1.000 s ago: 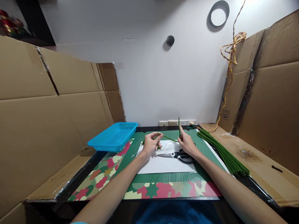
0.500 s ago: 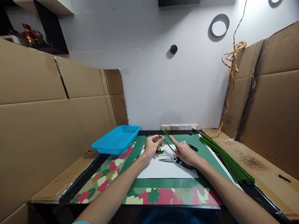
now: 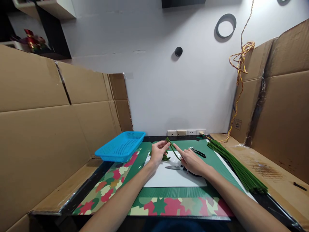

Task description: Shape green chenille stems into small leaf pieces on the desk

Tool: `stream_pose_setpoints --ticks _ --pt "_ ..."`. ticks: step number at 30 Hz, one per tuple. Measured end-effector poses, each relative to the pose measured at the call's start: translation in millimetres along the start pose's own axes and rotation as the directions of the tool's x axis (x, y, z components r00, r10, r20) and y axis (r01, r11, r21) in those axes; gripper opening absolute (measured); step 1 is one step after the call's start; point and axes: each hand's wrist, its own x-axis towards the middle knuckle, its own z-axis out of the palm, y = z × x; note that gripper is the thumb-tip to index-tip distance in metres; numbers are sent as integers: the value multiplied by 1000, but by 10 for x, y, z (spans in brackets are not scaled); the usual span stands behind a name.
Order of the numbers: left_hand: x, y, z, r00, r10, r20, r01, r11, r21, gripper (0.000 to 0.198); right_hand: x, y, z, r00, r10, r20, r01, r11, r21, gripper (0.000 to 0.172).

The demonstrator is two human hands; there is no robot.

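Between its thumb and fingers, my left hand (image 3: 159, 152) pinches one end of a green fuzzy stem (image 3: 174, 151). The stem slants down to my right hand (image 3: 190, 159), whose index finger points along it while the other fingers curl round its lower end. Curled green pieces (image 3: 166, 158) show under my left hand, partly hidden. Below the hands, scissors (image 3: 172, 167) with dark handles lie on a white sheet (image 3: 173, 178); my right hand covers part of them. Just beyond my right hand is a black-handled tool (image 3: 200, 153).
A blue perforated basket (image 3: 120, 148) stands at the back left. At the right lies a long bundle of green stems (image 3: 238, 167). Cardboard walls (image 3: 91, 125) flank the table, and a twisted yellow cord (image 3: 238, 96) hangs at the back right.
The upper part of the stem has come left, to my left fingertips. My right index finger has shifted slightly left and down. The view has tilted a little.
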Motion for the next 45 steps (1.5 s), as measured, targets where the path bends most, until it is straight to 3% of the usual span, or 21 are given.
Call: stream_pose_setpoints --ticks 19,32,45 --pt "-25 -39 -24 1000 -6 -28 7 999 34 59 -2 -84 -49 1000 -13 20 13 1000 0 71" --pt "-61 7 -6 997 -56 49 55 998 26 62 9 -112 -34 1000 -9 25 9 1000 -8 70" --pt "-87 0 -5 998 -48 -27 48 999 15 60 -15 -166 -95 999 -5 33 5 1000 19 69"
